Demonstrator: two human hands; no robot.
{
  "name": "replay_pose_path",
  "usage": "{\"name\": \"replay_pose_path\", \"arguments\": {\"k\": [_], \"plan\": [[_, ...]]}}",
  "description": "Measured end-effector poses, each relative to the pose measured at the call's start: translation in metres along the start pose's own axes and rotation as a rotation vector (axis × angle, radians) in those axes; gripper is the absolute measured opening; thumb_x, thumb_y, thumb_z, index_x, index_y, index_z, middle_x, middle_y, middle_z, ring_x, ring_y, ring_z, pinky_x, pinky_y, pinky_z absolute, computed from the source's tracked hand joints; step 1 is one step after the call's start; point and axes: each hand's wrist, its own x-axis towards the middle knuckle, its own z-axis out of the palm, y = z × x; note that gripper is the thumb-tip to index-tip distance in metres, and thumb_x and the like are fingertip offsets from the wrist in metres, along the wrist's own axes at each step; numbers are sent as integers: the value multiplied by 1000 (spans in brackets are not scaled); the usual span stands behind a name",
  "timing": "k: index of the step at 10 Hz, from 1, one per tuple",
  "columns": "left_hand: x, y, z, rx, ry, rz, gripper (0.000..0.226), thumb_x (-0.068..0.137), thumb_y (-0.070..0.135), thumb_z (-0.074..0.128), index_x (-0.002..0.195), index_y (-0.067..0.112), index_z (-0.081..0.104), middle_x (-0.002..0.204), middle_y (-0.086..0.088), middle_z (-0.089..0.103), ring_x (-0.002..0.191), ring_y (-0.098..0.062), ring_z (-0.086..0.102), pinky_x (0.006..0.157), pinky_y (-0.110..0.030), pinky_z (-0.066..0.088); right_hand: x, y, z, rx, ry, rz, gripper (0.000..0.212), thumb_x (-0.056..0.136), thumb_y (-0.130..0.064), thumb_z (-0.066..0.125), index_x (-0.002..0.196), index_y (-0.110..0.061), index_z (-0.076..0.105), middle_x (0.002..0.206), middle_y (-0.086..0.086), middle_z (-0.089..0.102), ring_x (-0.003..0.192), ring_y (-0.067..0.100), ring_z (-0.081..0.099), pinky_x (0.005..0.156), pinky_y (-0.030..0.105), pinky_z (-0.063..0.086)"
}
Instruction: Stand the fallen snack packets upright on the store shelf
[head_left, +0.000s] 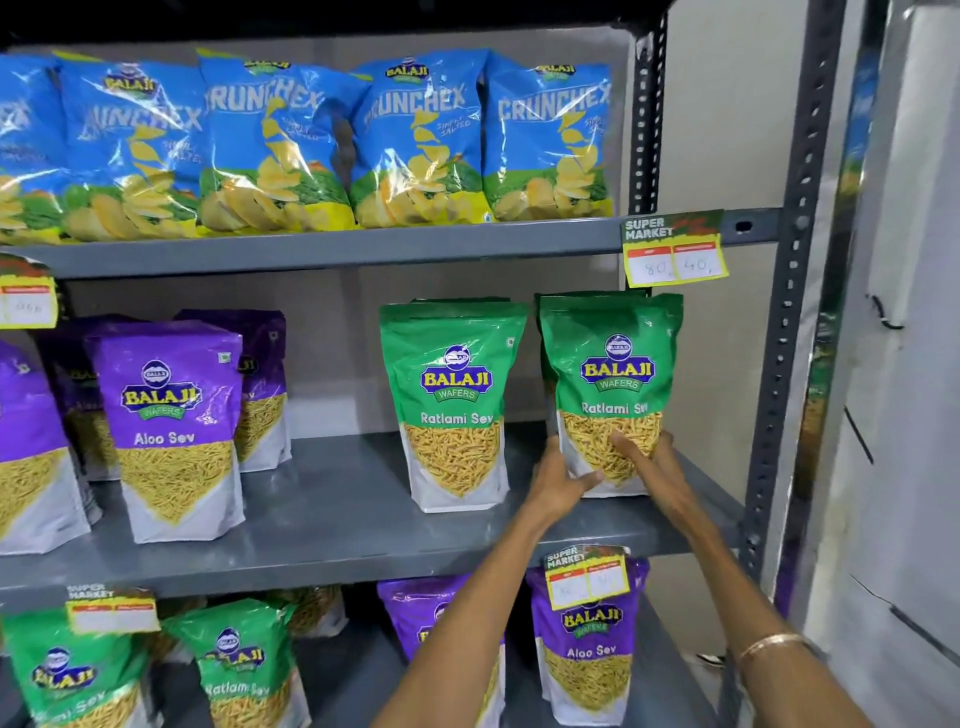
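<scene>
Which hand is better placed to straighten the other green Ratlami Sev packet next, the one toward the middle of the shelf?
Probably the left hand. It rests on the left edge of the right Ratlami Sev packet, nearest the middle Ratlami Sev packet. The right hand would have to cross over the left arm.

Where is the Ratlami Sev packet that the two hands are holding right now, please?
In the head view, the held Ratlami Sev packet stands upright at the middle shelf's right end, beside another Ratlami Sev packet and below the yellow price tag.
</scene>
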Motion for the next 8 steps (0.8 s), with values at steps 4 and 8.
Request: {"name": "replay_pose_path", "arguments": {"k": [4,8], "plan": [[-1,-16,-7,11,-43,-63,93,92,30,75,162,9,18,168,-6,32,154,-28,34,114,-26,30,-5,11,-1,-183,-70,-92,76,88,-12,74,148,-8,26,114,-25,48,109,0,55,98,26,40],[-55,6,-35,384,416,471,63,108,37,45,164,21,21,173,5,22,160,-7,17,129,-31,22,-78,-31,31,-582,377,-715,54,89,-19,65,139,-8,49,141,14,51,130,29,50,107,47,46]]}}
